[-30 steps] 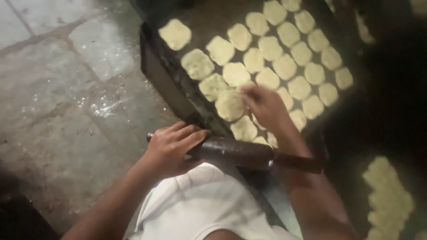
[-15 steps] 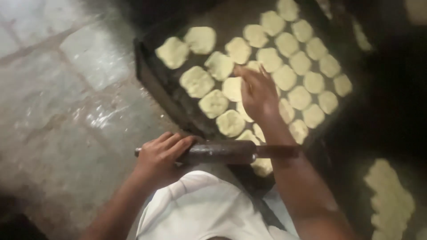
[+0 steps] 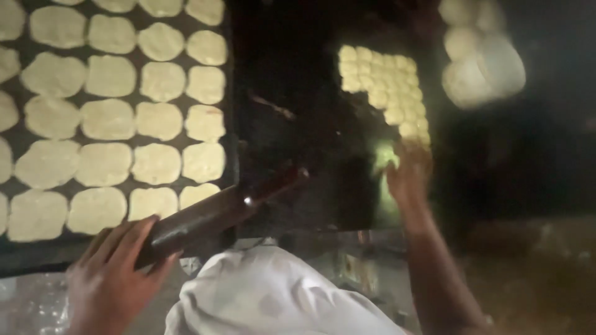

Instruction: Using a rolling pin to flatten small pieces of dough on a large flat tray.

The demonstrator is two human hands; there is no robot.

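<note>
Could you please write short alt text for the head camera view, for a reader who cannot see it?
Seen from above, a person's left hand grips a dark rolling pin beside a dark tray lined with flat pale dough rounds. The blurred right hand reaches to a second dim tray of dough pieces.

**A dim workspace, lit from one side**

Weak light is falling on the left, while the right side is sinking into near darkness. A pale, flour-dusted stone floor (image 3: pixel 31 307) is showing at the lower left corner. At the lower right, a blurred brownish surface (image 3: pixel 534 273) is barely catching the light.
</note>
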